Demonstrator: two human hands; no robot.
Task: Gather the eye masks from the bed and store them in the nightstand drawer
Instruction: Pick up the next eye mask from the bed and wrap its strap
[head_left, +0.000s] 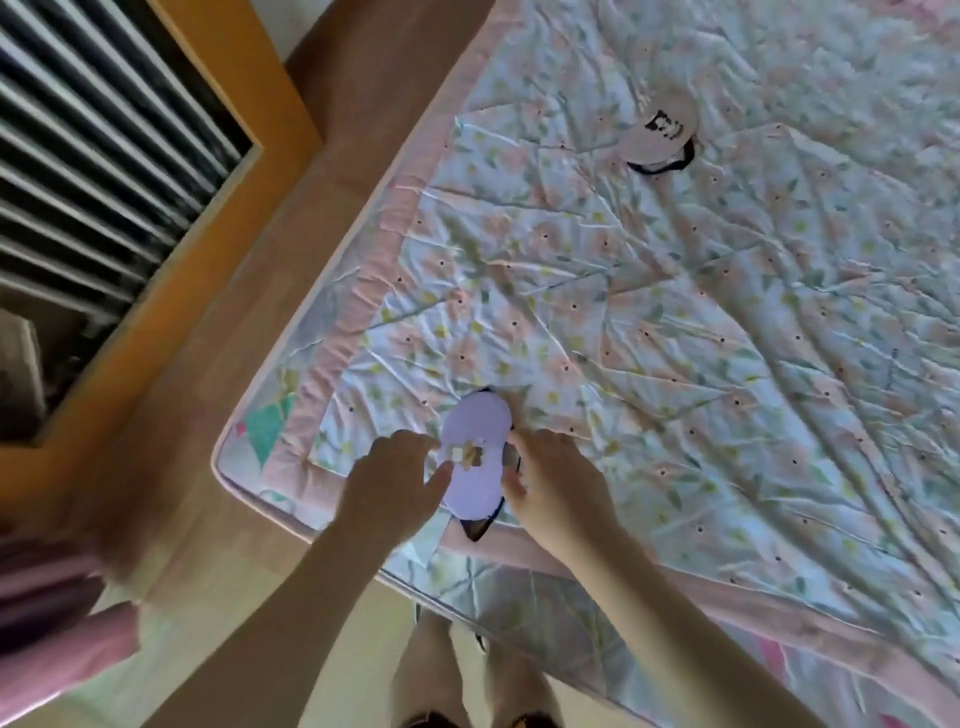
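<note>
A lavender eye mask with a small flower patch and a dark strap lies near the corner of the bed. My left hand touches its left edge, fingers spread. My right hand pinches its right edge between thumb and fingers. A second, white eye mask with a black print and black strap lies farther up the floral quilt, out of reach of both hands. No nightstand drawer is in view.
The quilt has a pink border and hangs over the mattress corner. A wooden frame with dark slats runs along the left. Pink fabric shows at lower left. My legs stand on pale floor below.
</note>
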